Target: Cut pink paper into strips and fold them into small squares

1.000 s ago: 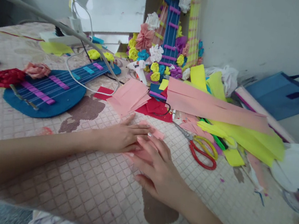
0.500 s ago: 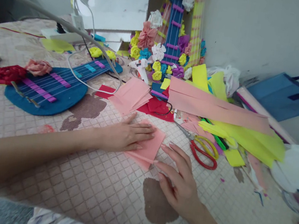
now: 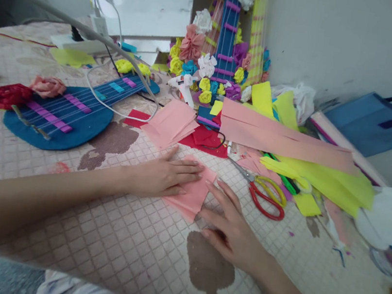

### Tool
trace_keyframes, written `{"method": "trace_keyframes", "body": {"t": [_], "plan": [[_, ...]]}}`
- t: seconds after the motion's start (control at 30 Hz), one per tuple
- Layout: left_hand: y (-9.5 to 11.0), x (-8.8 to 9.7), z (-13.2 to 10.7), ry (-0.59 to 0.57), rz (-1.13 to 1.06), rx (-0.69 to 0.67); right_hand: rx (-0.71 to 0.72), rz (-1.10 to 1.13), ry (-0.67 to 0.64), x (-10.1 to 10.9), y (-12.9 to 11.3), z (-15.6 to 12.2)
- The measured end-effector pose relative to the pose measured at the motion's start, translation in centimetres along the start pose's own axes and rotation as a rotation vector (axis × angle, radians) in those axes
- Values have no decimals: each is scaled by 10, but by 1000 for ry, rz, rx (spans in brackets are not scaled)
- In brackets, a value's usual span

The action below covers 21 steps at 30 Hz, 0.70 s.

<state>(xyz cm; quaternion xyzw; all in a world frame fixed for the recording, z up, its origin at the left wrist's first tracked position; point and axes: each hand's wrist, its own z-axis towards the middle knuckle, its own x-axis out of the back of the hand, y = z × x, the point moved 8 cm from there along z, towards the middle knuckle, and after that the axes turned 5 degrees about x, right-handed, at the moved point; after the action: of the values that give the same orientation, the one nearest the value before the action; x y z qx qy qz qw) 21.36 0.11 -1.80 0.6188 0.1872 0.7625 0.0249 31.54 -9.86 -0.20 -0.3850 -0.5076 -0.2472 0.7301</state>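
My left hand (image 3: 164, 176) lies flat, fingers stretched out, pressing on a folded pink paper square (image 3: 194, 193) on the quilted cloth. Just right of that paper, my right hand (image 3: 230, 226) rests with fingers spread, its fingertips at the paper's right edge. Red and yellow scissors (image 3: 266, 194) lie a little to the right of my right hand. A stack of pink paper squares (image 3: 170, 123) sits behind my left hand.
A blue felt guitar (image 3: 65, 110) with a red rose and a pink rose lies at the left. Upright decorated guitars (image 3: 227, 38), a glue gun (image 3: 185, 86), pink strips (image 3: 278, 139) and yellow sheets (image 3: 326, 183) crowd the back and right. A cable (image 3: 114, 105) loops over the cloth.
My right hand slid off the pink paper to its right side, then drew back close to the edge. My left hand stayed pressed on the paper.
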Motion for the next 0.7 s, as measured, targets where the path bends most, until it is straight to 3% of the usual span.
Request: {"method": "trace_keyframes", "body": {"t": [0.27,0.7], "plan": [[0,0,0,-13,10,-8,120,0,-143,-2,5,11],[0,0,-1,19,-9,-16,206,6,-212,-4,9,27]]}}
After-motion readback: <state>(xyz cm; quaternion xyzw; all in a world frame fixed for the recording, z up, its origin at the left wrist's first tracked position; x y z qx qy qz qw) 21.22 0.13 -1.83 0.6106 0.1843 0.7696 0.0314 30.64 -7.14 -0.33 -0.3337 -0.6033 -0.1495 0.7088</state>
